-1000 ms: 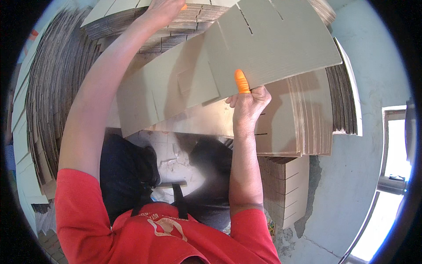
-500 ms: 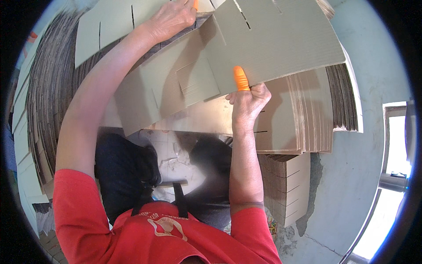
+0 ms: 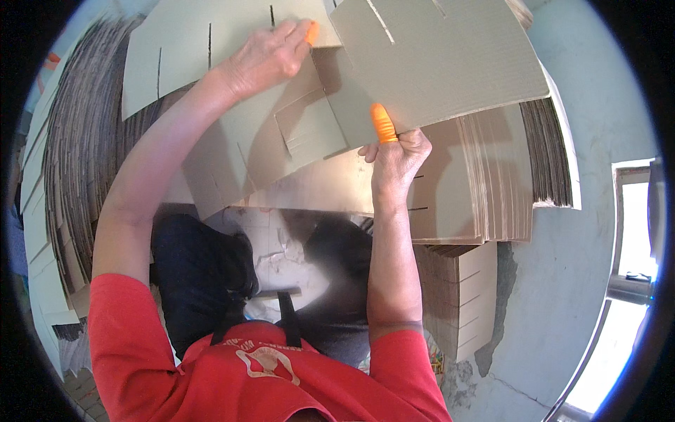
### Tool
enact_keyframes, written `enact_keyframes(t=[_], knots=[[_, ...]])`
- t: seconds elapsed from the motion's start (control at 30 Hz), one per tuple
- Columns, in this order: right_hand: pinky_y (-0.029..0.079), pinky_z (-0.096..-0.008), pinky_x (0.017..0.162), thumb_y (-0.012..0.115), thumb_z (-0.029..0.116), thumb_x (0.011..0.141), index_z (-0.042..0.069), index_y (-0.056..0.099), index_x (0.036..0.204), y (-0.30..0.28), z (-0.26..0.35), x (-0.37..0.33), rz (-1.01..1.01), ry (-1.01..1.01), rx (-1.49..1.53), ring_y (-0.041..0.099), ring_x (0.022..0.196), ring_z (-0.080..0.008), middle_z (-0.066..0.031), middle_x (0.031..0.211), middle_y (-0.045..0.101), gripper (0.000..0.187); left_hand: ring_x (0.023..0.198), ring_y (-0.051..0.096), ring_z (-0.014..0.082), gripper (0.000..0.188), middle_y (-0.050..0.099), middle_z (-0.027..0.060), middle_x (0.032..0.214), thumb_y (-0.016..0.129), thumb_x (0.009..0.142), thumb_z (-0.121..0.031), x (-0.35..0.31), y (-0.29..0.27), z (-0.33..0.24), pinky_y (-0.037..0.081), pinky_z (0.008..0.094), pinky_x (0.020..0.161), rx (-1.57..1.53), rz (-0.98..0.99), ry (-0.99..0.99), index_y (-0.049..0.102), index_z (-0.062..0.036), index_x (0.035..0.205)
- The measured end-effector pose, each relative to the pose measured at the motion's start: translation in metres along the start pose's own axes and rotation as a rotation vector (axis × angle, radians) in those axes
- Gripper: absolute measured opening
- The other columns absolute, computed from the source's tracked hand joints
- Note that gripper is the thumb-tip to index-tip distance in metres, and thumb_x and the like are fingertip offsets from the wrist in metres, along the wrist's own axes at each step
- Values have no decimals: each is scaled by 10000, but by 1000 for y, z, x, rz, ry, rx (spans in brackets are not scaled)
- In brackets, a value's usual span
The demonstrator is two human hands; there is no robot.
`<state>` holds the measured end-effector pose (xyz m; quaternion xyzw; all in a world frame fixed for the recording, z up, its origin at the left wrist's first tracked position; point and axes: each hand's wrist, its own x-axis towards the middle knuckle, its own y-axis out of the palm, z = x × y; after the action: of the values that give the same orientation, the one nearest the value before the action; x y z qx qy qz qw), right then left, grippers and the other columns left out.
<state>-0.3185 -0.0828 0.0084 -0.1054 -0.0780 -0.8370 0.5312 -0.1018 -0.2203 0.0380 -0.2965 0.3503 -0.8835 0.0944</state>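
Observation:
My left hand [image 3: 271,60] is closed on a slotted cardboard strip [image 3: 179,46], near its lower right end. An orange finger cot [image 3: 311,33] covers one of its fingertips. My right hand [image 3: 399,158] pinches the lower edge of a folded, slotted cardboard sheet [image 3: 443,63], with an orange cot [image 3: 383,123] on its thumb lying over the face. The sheet's left part slopes down toward my lap and carries a cut rectangular flap [image 3: 309,126]. The strip lies beside the sheet's raised panel; whether their slots meet is hidden.
Tall stacks of cardboard [image 3: 88,126] stand at the left. More upright cardboard sheets [image 3: 499,176] fill the right side, above a lower stack [image 3: 474,302]. A pale wall [image 3: 562,281] with a bright window [image 3: 633,239] is at the far right. My legs are below the work.
My left hand has come down toward me with the slotted strip, whose end now shows beside the folded sheet. The folded sheet has shifted slightly; my right hand keeps its hold.

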Motion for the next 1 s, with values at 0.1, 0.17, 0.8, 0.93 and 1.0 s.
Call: enact_keyframes(t=[0.1,0.17,0.8,0.93,1.0], knots=[[480,-254,401,438,-122,887,-36,656,891,-6,-14,6,-12,-31,-75,549,450,-83,-77,627,605,235,1026,593,224,356,564,177,1286,649,761,-55,-3,-14,-18,602,282,733,-53,-62,120,649,61,1098],[460,-250,396,448,-121,880,-31,649,857,-12,-6,9,65,-75,-186,545,442,-85,-62,588,578,221,1003,589,218,317,583,179,1261,653,746,-58,-8,-22,-27,596,266,722,-66,-96,151,677,58,1040],[406,-253,360,396,-166,728,-77,659,872,-2,0,3,-48,-96,-252,501,408,-85,-41,580,547,313,933,602,316,518,676,146,1055,724,859,-359,19,1,16,516,419,783,-296,-338,-470,619,26,1191],[413,-252,362,408,-173,710,-71,660,862,-2,-3,2,-46,-136,-289,515,411,-89,-40,566,538,311,1145,514,381,291,570,206,1137,580,799,-86,25,62,61,406,457,1019,-51,-47,-482,598,37,1062],[427,-272,395,438,-184,690,-73,646,824,2,-7,2,-27,-106,-278,535,466,-109,-70,601,559,271,1090,527,379,240,578,201,1073,583,775,-78,7,99,94,417,459,978,-140,22,-330,601,22,992]])
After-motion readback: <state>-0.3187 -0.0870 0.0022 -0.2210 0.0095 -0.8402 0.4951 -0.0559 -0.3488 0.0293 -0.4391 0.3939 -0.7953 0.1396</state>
